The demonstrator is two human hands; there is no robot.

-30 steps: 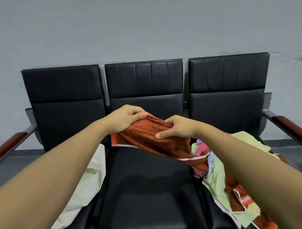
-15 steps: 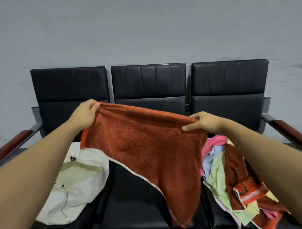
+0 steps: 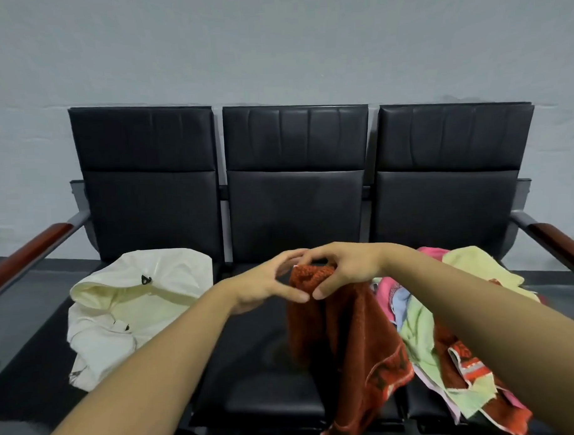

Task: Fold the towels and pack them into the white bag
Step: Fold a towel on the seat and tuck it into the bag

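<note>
A rust-orange towel (image 3: 348, 332) hangs doubled over the middle black seat (image 3: 252, 374), its lower end draping past the seat's front edge. My right hand (image 3: 349, 264) grips the bunched top of the towel. My left hand (image 3: 265, 283) meets it from the left, with thumb and fingertips curved round the same top edge. The white bag (image 3: 135, 304) lies slumped and open on the left seat. A pile of loose towels (image 3: 423, 326) in pink, green, yellow and orange covers the right seat.
The three black seats form one bench against a grey wall. A wooden armrest (image 3: 36, 249) stands at the left end and another armrest (image 3: 560, 243) at the right end. Dark floor lies beyond both ends.
The towel was held spread wide between my hands. My hands have come together at the middle, so the towel now hangs doubled and narrow. The view has tilted down.
</note>
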